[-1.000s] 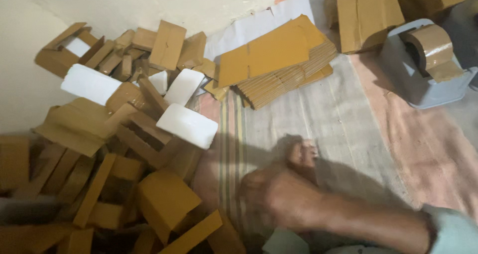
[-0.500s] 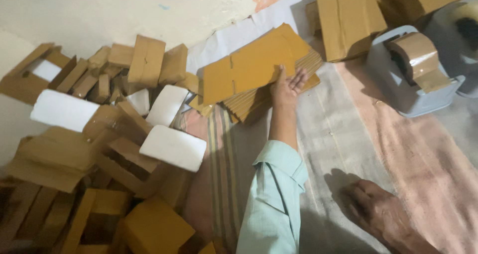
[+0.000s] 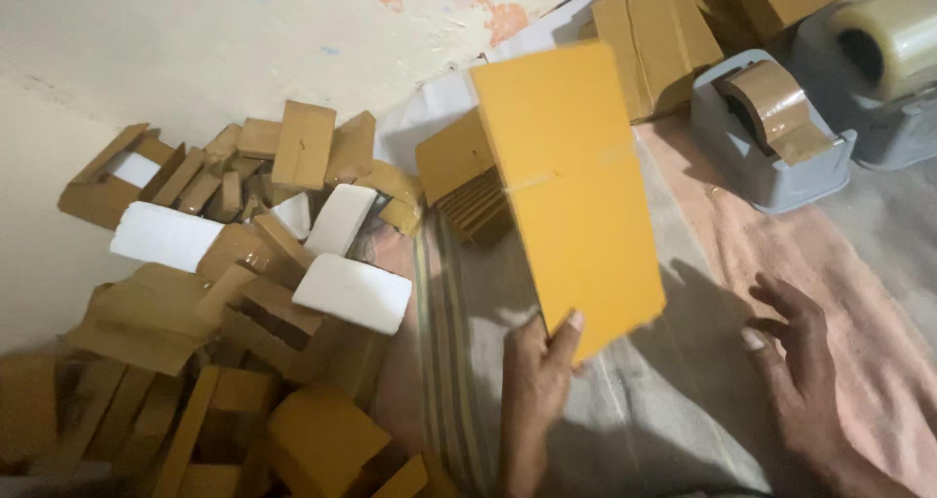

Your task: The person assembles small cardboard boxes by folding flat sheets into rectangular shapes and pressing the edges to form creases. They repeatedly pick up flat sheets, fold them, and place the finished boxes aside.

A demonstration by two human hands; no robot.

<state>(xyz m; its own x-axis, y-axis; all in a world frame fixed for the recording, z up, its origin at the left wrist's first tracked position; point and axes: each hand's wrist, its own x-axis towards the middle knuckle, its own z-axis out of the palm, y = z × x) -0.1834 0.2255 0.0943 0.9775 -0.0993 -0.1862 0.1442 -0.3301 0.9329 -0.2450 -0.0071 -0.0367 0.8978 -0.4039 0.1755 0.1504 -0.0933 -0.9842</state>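
My left hand [image 3: 536, 379] pinches the lower edge of a flat, folded yellow-brown cardboard box blank [image 3: 566, 186] and holds it lifted and tilted above the cloth. Behind the blank lies a stack of the same flat blanks [image 3: 467, 181], partly hidden by it. My right hand [image 3: 798, 356] hovers open over the cloth to the right of the blank, fingers spread, holding nothing.
A heap of assembled small cardboard boxes [image 3: 234, 342] and white foam blocks [image 3: 352, 292] fills the left. Two grey tape dispensers, one with brown tape [image 3: 773, 132], one with clear tape [image 3: 883, 54], stand at the right. More flat cardboard [image 3: 656, 34] lies at the back. Striped and pink cloth [image 3: 683, 410] covers the floor.
My left hand reached to the stack, took one flat blank and pulled it up and toward me. My right hand has moved up into view on the right.
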